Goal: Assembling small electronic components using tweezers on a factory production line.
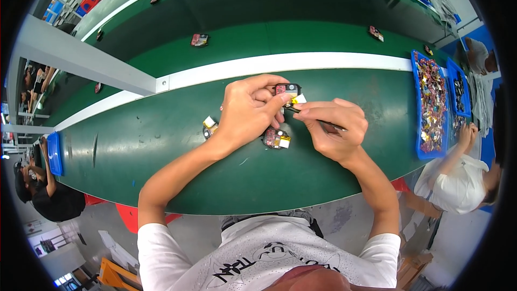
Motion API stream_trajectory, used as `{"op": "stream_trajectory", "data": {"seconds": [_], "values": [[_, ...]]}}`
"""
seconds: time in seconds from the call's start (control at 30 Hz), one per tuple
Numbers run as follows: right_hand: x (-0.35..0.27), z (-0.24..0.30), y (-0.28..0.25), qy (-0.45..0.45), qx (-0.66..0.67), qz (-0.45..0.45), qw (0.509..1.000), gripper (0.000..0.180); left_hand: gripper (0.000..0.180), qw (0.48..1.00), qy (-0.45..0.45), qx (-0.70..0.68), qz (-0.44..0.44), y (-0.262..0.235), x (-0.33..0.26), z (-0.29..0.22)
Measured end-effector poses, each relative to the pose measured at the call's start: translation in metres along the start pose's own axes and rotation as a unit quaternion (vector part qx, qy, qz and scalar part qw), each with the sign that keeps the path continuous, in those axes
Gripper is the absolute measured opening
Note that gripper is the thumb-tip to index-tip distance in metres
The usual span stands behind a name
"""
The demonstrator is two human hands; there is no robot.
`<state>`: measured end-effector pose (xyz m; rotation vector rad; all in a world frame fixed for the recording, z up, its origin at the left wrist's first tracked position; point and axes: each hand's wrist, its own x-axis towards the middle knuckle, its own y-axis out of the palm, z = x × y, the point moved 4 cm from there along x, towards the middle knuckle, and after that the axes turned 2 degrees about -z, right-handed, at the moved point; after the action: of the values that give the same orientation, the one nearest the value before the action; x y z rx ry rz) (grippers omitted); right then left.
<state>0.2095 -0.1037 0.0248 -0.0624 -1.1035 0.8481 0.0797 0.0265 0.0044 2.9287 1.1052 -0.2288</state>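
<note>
Over the middle of the green table (301, 178), my left hand (242, 110) is closed on a small black-cased electronic unit (287, 90) with a reddish circuit board. My right hand (339, 126) pinches a thin dark tool (334, 125), tweezers-like in shape. Its front end reaches the unit's lower edge, beside a yellow and white part; whether the tip touches is too small to tell. Just below my hands a similar unit (277, 138) lies on the table. Another unit (210, 125) sits left of my left wrist, partly covered by it.
A blue bin (418, 129) full of small colourful parts stands at the right, with a smaller blue tray (467, 109) beside it. Left lie a thin metal tool (95, 150) and a blue tray (54, 153). Beyond the white rail (301, 60), a green belt carries several units. Co-workers sit at both sides.
</note>
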Motion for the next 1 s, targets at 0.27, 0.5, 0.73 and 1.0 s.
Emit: {"op": "stream_trajectory", "data": {"seconds": [0.27, 0.5, 0.73, 1.0], "values": [[0.003, -0.012, -0.001, 0.016, 0.011, -0.021, 1.0, 0.02, 0.02, 0.998, 0.029, 0.04, -0.032, -0.003, 0.021, 0.003], [0.002, -0.04, -0.005, 0.099, 0.048, -0.111, 0.988, 0.021, 0.023, 0.959, 0.077, 0.203, -0.183, -0.074, 0.124, 0.01], [-0.004, -0.042, -0.003, 0.092, 0.072, -0.126, 0.985, 0.021, 0.033, 0.763, 0.148, 0.573, -0.26, -0.077, 0.146, -0.02], [-0.01, -0.037, 0.007, 0.024, 0.058, -0.103, 0.993, 0.018, 0.034, 0.952, 0.122, 0.24, 0.142, 0.093, 0.261, -0.034]]}}
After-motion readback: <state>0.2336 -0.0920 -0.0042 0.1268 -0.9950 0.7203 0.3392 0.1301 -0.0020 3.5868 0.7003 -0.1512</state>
